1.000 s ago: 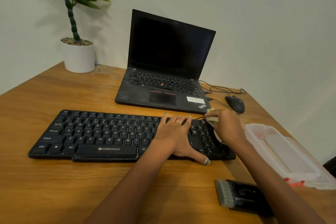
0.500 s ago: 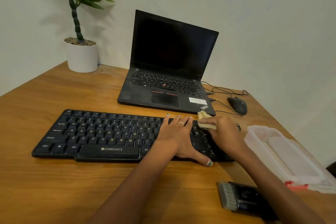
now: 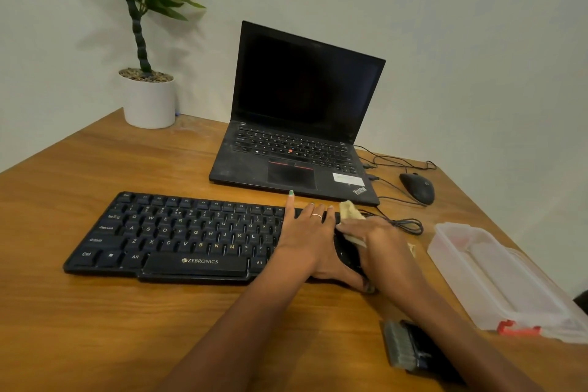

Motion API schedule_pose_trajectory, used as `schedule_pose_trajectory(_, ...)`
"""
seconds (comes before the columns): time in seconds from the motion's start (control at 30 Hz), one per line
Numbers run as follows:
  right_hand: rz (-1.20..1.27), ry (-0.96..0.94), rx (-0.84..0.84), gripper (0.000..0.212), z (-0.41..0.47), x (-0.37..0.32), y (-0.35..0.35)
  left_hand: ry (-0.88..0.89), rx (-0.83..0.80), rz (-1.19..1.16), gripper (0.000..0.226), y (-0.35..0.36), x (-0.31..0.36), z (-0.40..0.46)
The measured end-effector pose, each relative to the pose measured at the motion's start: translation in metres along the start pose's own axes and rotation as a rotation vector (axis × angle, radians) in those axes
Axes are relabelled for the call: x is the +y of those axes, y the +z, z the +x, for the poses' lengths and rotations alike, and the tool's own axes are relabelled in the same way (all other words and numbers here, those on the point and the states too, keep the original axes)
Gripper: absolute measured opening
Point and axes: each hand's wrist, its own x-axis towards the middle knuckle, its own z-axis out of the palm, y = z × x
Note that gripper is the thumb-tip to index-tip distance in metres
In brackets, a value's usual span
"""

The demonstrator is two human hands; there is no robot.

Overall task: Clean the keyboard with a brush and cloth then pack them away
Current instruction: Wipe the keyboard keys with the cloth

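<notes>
Bare forearms; left hand (image 3: 310, 237): 1 ring, green-painted nails.

I see a wooden desk (image 3: 95, 188) set into a corner of plain pale walls (image 3: 461, 41), with a potted plant (image 3: 148, 73) at the back and soft, even light.

Keyboard's (image 3: 178, 232) right end under both hands, brush (image 3: 410, 350) partly behind the right forearm.

laptop (image 3: 296, 137) open, screen dark | mouse (image 3: 417, 188) right of it | potted plant (image 3: 148, 99) back-left | wooden table (image 3: 95, 328)
</notes>
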Motion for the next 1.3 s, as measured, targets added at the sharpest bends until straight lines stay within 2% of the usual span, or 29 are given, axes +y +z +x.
schedule_pose_trajectory(0.03, 0.055, 0.015, 0.035, 0.044, 0.0, 0.004, 0.0, 0.001, -0.001, -0.002, 0.136, 0.0, 0.0, 0.0)
schedule_pose_trajectory(0.1, 0.027, 0.204, 0.136, 0.044, 0.008, 0.019, -0.004, -0.002, -0.012, -0.003, 0.136, 0.0, -0.001, 0.0)
schedule_pose_trajectory(0.17, -0.064, 0.29, 0.083, 0.045, 0.009, 0.018, -0.008, -0.003, -0.04, 0.001, 0.136, -0.002, -0.004, -0.001)
schedule_pose_trajectory(0.23, -0.026, 0.134, -0.016, 0.039, 0.009, 0.001, -0.005, -0.012, -0.079, 0.008, 0.136, -0.003, -0.009, -0.001)
schedule_pose_trajectory(0.3, -0.026, 0.003, -0.033, 0.04, 0.002, -0.012, -0.002, -0.02, -0.105, 0.006, 0.135, -0.004, -0.012, -0.002)
schedule_pose_trajectory(0.37, -0.09, 0.105, -0.012, 0.048, 0.004, -0.005, -0.007, -0.019, -0.107, 0.008, 0.136, -0.004, -0.013, -0.003)
schedule_pose_trajectory(0.43, -0.076, 0.232, 0.086, 0.049, 0.006, 0.004, -0.009, -0.012, -0.102, 0.018, 0.136, -0.005, -0.013, -0.002)
schedule_pose_trajectory(0.47, -0.045, 0.232, 0.137, 0.047, 0.002, 0.003, -0.004, -0.008, -0.096, 0.021, 0.136, -0.005, -0.013, -0.003)
schedule_pose_trajectory(0.57, 0.018, 0.011, 0.074, 0.036, -0.005, -0.011, 0.005, -0.001, -0.085, 0.003, 0.135, -0.006, -0.013, -0.004)
schedule_pose_trajectory(0.6, -0.021, -0.004, 0.035, 0.036, -0.004, -0.011, 0.004, 0.001, -0.082, -0.011, 0.136, -0.005, -0.013, -0.003)
schedule_pose_trajectory(0.63, -0.068, 0.05, 0.012, 0.039, -0.001, -0.006, 0.0, 0.003, -0.079, -0.027, 0.136, -0.005, -0.014, -0.004)
schedule_pose_trajectory(0.73, -0.078, 0.279, 0.137, 0.05, 0.009, 0.014, -0.008, 0.012, -0.064, -0.059, 0.137, -0.004, -0.014, -0.008)
schedule_pose_trajectory(0.8, -0.1, 0.345, 0.085, 0.056, 0.008, 0.012, -0.01, 0.021, -0.038, -0.04, 0.136, -0.003, -0.018, -0.013)
schedule_pose_trajectory(0.87, -0.071, 0.364, 0.039, 0.058, 0.008, 0.011, -0.007, 0.027, -0.02, 0.004, 0.135, -0.001, -0.03, -0.021)
schedule_pose_trajectory(1.0, 0.057, 0.293, 0.198, 0.047, 0.007, 0.003, -0.001, 0.009, 0.024, 0.015, 0.131, 0.005, -0.052, -0.035)
schedule_pose_trajectory(1.13, -0.007, 0.086, 0.079, 0.046, 0.001, -0.022, 0.009, 0.015, 0.053, 0.016, 0.126, 0.01, -0.051, -0.035)
schedule_pose_trajectory(1.27, -0.044, 0.304, 0.094, 0.047, 0.008, -0.004, -0.007, 0.014, 0.055, 0.016, 0.126, 0.01, -0.051, -0.034)
schedule_pose_trajectory(1.3, -0.066, 0.282, 0.092, 0.047, 0.007, -0.008, -0.006, 0.011, 0.053, 0.015, 0.125, 0.011, -0.051, -0.034)
